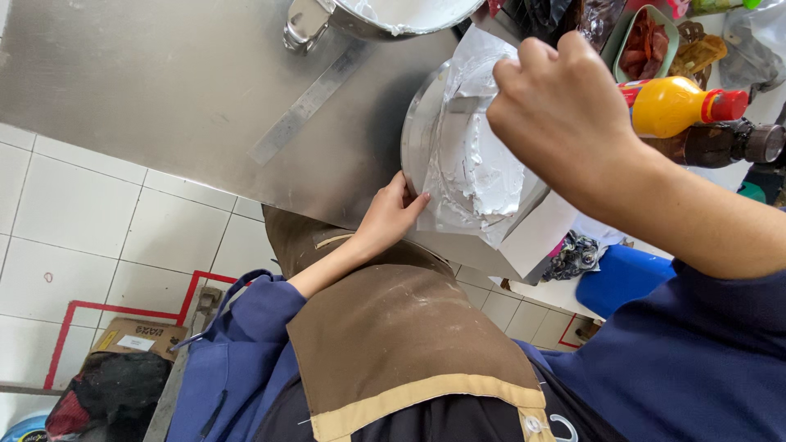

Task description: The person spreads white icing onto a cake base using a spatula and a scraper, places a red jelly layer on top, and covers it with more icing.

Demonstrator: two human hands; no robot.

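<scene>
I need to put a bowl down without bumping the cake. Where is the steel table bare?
Bare steel table lies left of the white frosted cake, between the flat metal ruler and the table's tiled-floor edge. It is crowded right of the right hand, around the yellow squeeze bottle.

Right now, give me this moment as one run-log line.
left hand: fingertips on round metal stand rim | right hand: fisted around spatula over white-frosted cake | steel table: cream pot behind

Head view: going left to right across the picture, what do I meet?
Cardboard box on the floor → left hand → white-frosted cake on its round metal stand → right hand → yellow squeeze bottle
</scene>
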